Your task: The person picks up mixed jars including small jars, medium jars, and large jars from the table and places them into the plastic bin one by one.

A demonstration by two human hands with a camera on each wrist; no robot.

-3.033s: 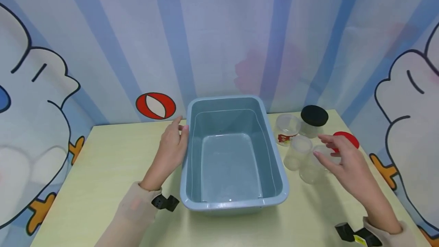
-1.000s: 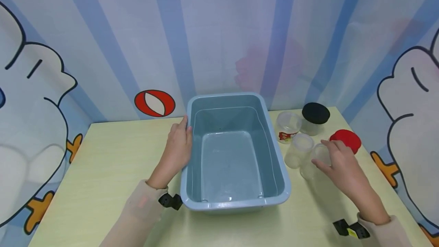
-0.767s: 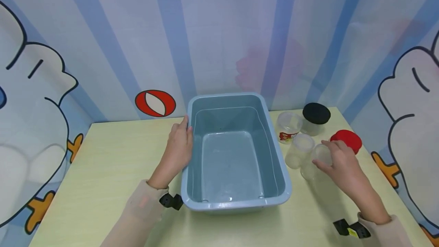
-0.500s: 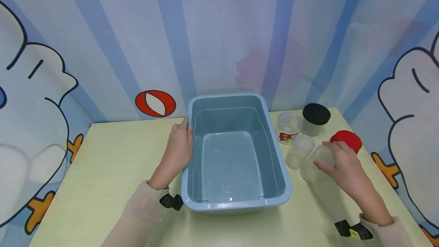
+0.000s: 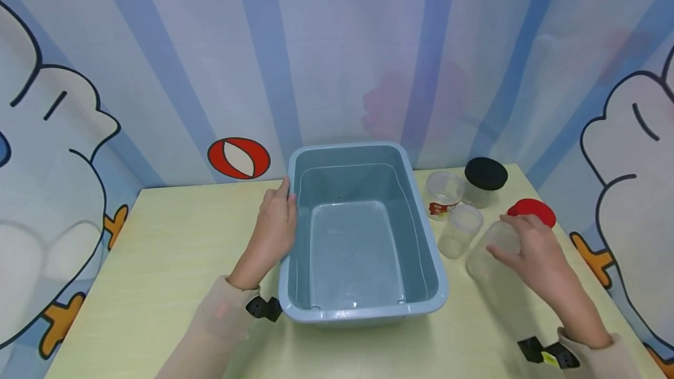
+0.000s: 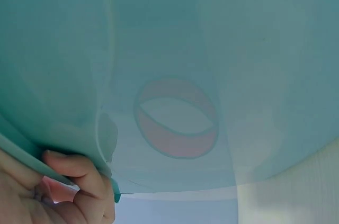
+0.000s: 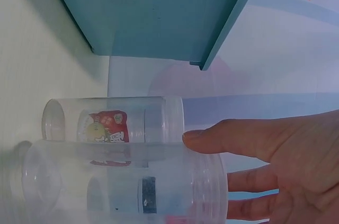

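Note:
My left hand (image 5: 272, 227) grips the left rim of a blue plastic basin (image 5: 363, 312); in the left wrist view the fingers (image 6: 87, 181) curl over the edge. To the basin's right, my right hand (image 5: 537, 256) holds a tall clear plastic jar (image 5: 481, 262) near its top. The right wrist view has the thumb (image 7: 228, 136) against the near side of that jar's neck, with fingers behind it. Another clear jar (image 5: 459, 233) stands just left of the held one.
Behind these jars are a clear tub with a red label (image 5: 441, 209) and a black-lidded jar (image 5: 485, 174). A red lid (image 5: 534, 210) shows beyond my right hand, partly covered by it. The table (image 5: 174, 250) backs onto a striped cartoon curtain (image 5: 337, 63).
My left hand has closed onto the basin's rim since the oldest frame. My right hand has taken hold of the tall jar and shifted it slightly right, away from its neighbour.

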